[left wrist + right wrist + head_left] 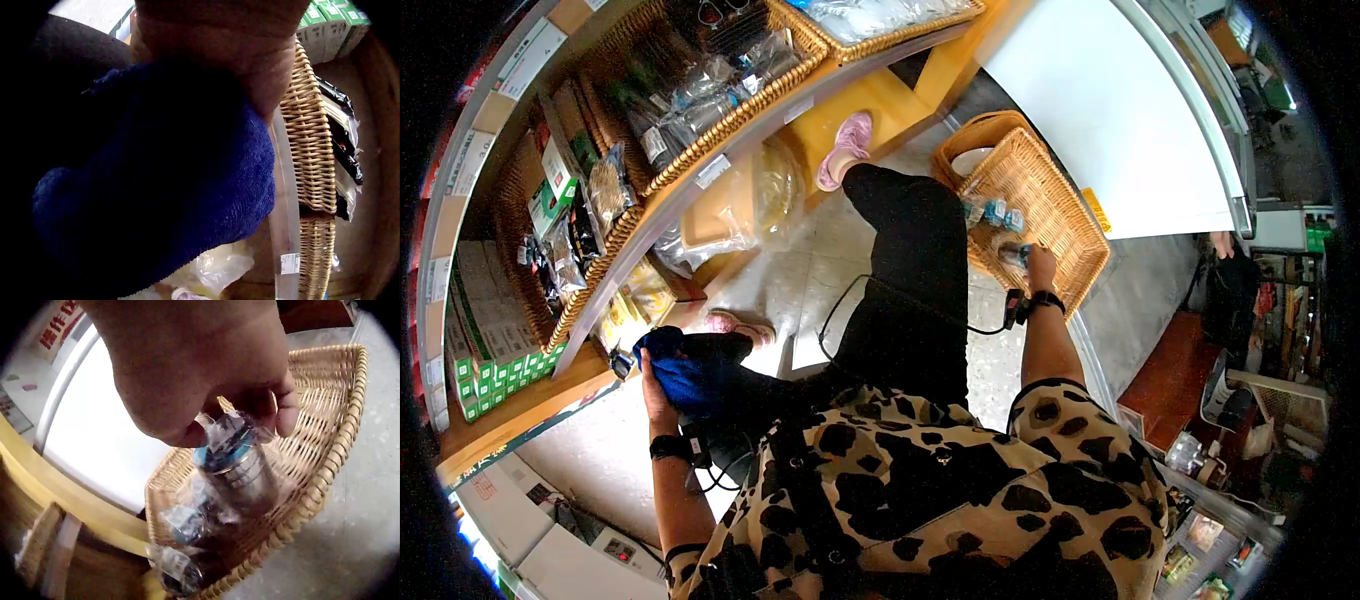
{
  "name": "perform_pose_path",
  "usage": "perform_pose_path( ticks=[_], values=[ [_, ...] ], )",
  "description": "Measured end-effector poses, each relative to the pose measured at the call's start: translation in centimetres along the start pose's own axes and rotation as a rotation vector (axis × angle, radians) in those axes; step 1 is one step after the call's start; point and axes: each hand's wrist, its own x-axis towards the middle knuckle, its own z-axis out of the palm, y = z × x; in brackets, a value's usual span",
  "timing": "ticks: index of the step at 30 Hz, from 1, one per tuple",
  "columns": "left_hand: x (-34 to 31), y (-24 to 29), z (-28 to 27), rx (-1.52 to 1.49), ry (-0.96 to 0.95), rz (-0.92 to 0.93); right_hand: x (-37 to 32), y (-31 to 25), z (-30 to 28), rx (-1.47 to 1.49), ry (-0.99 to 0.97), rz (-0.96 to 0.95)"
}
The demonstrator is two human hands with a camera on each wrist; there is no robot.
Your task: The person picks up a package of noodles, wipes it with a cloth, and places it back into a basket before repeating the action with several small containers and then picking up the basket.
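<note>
Left: deep-blue cloth [680, 380]; green-and-white boxes [500, 380]. Right: tan woven basket [1060, 215]; silver, blue-topped can [240, 475]. Near: cream top [960, 500], black cow patches. Far: pink shoe [847, 145].

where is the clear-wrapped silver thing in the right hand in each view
Head: the wrapped silver item is right of centre, pinched by the right hand over the floor basket.
Left wrist: not in it; the left hand grips a blue cloth there.
Right wrist: the item is mid-frame, under the hand.
Shared landmark: the floor basket, beneath the item in the head and right wrist views.
</note>
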Motion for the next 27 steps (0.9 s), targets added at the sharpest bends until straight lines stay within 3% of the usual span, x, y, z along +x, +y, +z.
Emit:
perform_pose_path(
  ticks=[1, 3, 4, 7, 12, 15, 17, 19, 21, 22, 25, 27],
  values=[
    [0.0, 0.0, 0.0, -0.012, -0.007, 0.003, 0.2, 0.9, -0.5, 0.095, -0.019, -0.032],
    [0.1, -0.1, -0.6, 0.032, -0.031, 0.028, -2.4, -2.3, -2.6, 0.574, -0.036, 0.163],
    [0.3, -0.1, -0.9, 0.011, -0.048, 0.022, -3.5, -4.6, -3.8, 0.742, -0.166, 0.207],
    [0.0, 0.6, 0.2, 0.029, -0.109, 0.045, -6.3, -12.2, -4.6, 0.956, -0.334, -0.002],
    [-4.1, 5.9, 8.5, 0.042, -0.199, -0.072, -14.2, -26.9, -1.5, 0.962, -0.844, -0.388],
    [-5.7, 8.0, 12.6, 0.205, -0.282, 0.099, -21.4, -34.0, 2.1, 0.89, -1.107, -0.53],
    [-5.9, 8.1, 14.9, 0.164, -0.449, 0.215, -27.1, -37.3, 4.0, 0.888, -1.271, -0.591],
    [-7.6, 8.3, 18.2, 0.175, -0.487, 0.473, -32.6, -38.8, 5.6, 0.869, -1.287, -0.619],
    [-7.5, 8.2, 19.2, 0.071, -0.503, 0.709, -36.2, -39.5, 6.1, 1.036, -1.237, -0.63],
    [-7.9, 8.5, 19.5, -0.074, -0.504, 0.641, -36.5, -39.3, 6.4, 0.957, -1.151, -0.766],
    [-7.6, 8.5, 18.5, -0.138, -0.486, 0.555, -37.5, -39.2, 6.4, 0.781, -0.927, -1.078],
    [-8.2, 8.6, 18.3, -0.183, -0.492, 0.414, -37.8, -39.1, 5.3, 0.678, -0.967, -1.081]
  ],
)
